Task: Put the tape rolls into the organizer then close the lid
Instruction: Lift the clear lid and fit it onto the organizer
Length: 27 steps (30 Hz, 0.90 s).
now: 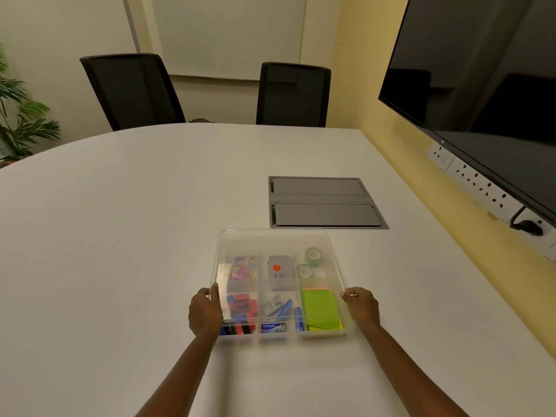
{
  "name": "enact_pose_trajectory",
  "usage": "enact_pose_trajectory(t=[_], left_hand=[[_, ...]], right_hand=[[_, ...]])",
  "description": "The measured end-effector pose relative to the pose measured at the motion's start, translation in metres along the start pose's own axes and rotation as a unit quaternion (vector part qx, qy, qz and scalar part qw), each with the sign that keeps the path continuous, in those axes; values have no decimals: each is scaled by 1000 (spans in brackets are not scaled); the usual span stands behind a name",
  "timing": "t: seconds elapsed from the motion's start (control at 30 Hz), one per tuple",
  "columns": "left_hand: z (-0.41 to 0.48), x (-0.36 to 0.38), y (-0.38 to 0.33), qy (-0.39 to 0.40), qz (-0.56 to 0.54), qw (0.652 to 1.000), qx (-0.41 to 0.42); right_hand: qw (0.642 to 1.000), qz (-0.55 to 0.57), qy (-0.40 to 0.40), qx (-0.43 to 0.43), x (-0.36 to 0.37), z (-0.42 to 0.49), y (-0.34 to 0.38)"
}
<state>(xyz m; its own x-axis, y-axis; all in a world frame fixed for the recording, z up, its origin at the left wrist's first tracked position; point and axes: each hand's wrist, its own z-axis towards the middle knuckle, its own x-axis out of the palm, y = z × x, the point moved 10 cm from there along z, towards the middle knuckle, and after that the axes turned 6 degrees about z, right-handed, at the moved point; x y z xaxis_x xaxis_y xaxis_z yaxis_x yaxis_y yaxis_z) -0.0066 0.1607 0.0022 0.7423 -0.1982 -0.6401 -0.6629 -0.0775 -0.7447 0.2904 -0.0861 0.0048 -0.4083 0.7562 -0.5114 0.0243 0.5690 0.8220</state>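
Head view: we are gripping the clear lid (275, 236) over the organizer (325, 334), left hand (204, 314) and right hand (362, 308) clamped on its side edges; two tape rolls (310, 261) are lying in the far right compartment.

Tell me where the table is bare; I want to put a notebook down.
Bare: the white table left of the organizer, and the strip between it and the wall. Taken: behind the organizer by the grey cable hatch; hands flank the organizer.

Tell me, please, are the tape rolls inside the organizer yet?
Inside: both tape rolls sit in the far right compartment of the organizer.
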Motion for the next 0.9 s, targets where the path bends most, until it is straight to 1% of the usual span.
enact_pose_trajectory(t=[0.3, 0.47, 0.67, 0.9], left_hand=[[26, 5, -20, 10, -40, 999, -4], [39, 9, -28, 35, -29, 999, 6], [36, 10, -20, 46, -16, 999, 8], [25, 6, -3, 27, -20, 999, -3]], right_hand=[[1000, 25, -7, 6, 7, 23, 19], [999, 51, -13, 12, 8, 26, 25], [998, 57, -12, 19, 10, 20, 14], [998, 64, -18, 20, 9, 6, 5]])
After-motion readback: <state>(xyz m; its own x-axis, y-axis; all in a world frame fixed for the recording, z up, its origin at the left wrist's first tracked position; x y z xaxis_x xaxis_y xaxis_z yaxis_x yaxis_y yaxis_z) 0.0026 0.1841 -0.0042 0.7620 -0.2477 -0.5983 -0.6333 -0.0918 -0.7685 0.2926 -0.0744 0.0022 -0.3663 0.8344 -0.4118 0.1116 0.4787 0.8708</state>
